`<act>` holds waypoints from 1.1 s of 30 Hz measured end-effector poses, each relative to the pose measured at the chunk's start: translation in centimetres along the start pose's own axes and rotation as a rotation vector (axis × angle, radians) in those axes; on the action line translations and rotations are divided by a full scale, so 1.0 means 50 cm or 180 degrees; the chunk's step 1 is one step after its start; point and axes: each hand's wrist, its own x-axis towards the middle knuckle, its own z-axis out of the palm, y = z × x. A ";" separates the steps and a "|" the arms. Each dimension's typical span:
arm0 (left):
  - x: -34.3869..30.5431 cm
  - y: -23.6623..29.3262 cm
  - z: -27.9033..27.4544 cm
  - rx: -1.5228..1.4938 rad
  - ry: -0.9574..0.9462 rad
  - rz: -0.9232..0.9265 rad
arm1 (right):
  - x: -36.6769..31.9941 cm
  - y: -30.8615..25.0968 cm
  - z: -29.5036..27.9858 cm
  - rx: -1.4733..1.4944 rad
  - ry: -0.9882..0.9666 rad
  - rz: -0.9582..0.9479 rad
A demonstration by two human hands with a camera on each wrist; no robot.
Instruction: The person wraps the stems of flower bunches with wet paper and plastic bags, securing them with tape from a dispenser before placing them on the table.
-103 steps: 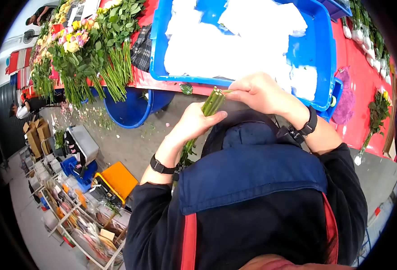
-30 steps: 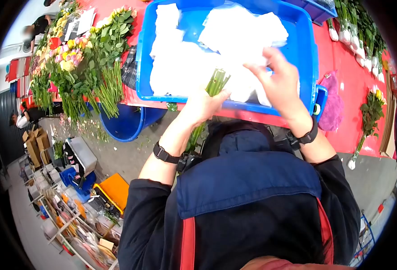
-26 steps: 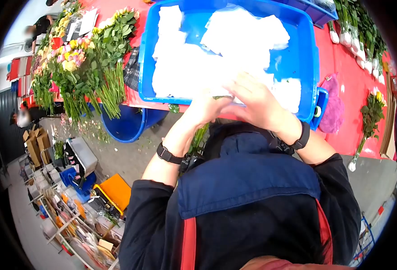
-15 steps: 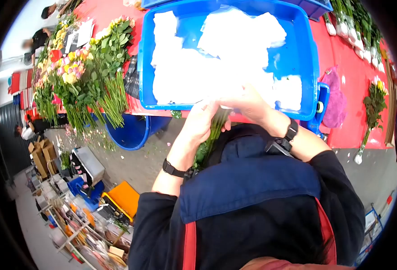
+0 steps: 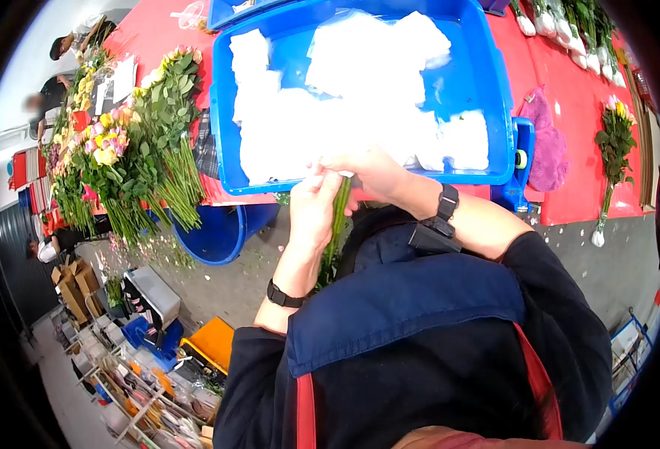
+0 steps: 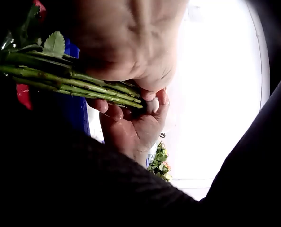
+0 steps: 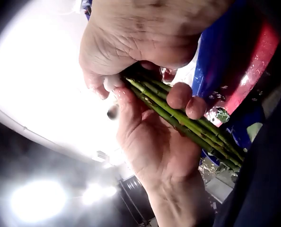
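A bundle of green rose stems [image 5: 337, 233] hangs down in front of the apron, its leafy part below, its flower heads hidden. My left hand [image 5: 311, 213] grips the bundle near the cut ends, fingertips curled round it. My right hand [image 5: 371, 170] is at the same ends. In the right wrist view a small white wad [image 7: 113, 82] sits at the stem tips, pinched by my right hand, with my left thumb touching it. The left wrist view also shows the wad [image 6: 153, 105] at the tips. Both hands are close over the near rim of the blue tub [image 5: 503, 112].
White, overexposed material [image 5: 330, 127] fills much of the tub. Left on the red table [image 5: 569, 165] lie bunches of roses [image 5: 113, 150], and a blue bucket [image 5: 214, 236] stands below. A purple cloth [image 5: 547, 150] and a white-ended bouquet [image 5: 615, 138] lie to the right.
The stem ends were bare in my left hand, while my right hand was over the tub. My right hand has come back to the ends, now with the white wad, and both hands have shifted left.
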 end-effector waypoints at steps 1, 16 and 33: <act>-0.004 0.002 -0.011 0.0183 0.0110 0.0031 | 0.003 0.000 0.000 -0.0220 -0.0096 -0.0009; 0.037 0.049 -0.150 0.2426 0.1490 0.1361 | 0.036 0.013 0.001 -0.6171 0.1166 -0.1972; 0.007 0.111 -0.244 -0.0212 -0.0268 -0.0117 | 0.025 -0.066 0.049 -0.1560 0.1606 -0.0774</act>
